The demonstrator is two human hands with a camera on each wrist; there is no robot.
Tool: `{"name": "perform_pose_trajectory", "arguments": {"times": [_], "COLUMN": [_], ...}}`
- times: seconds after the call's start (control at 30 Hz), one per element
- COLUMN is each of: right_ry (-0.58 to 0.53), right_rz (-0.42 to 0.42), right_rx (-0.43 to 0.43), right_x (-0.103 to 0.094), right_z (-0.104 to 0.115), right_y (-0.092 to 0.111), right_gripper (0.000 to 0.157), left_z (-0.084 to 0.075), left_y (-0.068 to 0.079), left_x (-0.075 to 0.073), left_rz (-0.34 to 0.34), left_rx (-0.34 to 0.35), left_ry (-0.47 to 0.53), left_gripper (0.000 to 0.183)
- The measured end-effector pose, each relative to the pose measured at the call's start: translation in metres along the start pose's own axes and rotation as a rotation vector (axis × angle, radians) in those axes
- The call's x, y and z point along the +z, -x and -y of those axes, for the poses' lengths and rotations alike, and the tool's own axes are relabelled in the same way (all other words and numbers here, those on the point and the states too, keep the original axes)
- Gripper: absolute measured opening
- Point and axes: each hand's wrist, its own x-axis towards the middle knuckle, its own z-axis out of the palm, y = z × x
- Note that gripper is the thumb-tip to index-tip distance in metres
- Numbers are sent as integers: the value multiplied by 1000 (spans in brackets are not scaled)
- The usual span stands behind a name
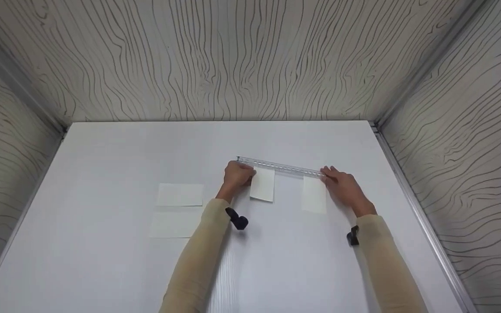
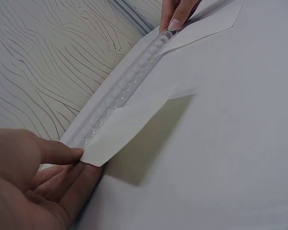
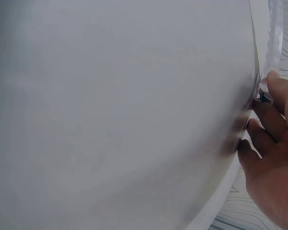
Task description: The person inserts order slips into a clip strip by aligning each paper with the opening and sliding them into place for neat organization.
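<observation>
A clear plastic strip (image 1: 283,167) with a row of rounded, coil-like shapes along it runs between the two hands. My left hand (image 1: 237,174) pinches a corner of a small white paper card (image 1: 262,184) between thumb and fingers, right beside the strip's left end. That card tilts up from the table, its shadow below it in the left wrist view. With thumb and forefinger, my right hand (image 1: 344,187) pinches the right end of the strip; its other fingertips touch the table. A second white paper card (image 1: 314,194) lies just below that end.
Two more white paper cards (image 1: 180,194) lie at the left on the white table (image 1: 102,165). Wood-grain patterned panels (image 1: 233,61) rise behind and at both sides, with metal rails (image 1: 420,213) along the table's edges. Each wrist carries a black camera (image 1: 238,219).
</observation>
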Motion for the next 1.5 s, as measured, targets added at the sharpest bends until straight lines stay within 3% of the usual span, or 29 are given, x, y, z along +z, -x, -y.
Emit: {"name": "perform_pose_trajectory", "arguments": {"times": [0.3,0.6,0.83,1.5], "right_ry": [-8,4,10,-2], "right_rz": [-6,-3,3,0], "right_rx": [3,-8,-1,0], "right_x": [2,-2,-2,-2], "right_z": [-1,-1,0,1], "right_y": [0,2,1,1], "right_gripper": [50,51,55,53], "left_z": [-1,-2,-3,-11], "left_y": [0,-1,4,11], "left_x": [10,15,18,35], "left_rz": [-13,-8,-12,-15], "left_rx": [-17,-22,11,-8], "left_ry": [-32,7,-39,-55], "left_gripper": [11,17,16,11]}}
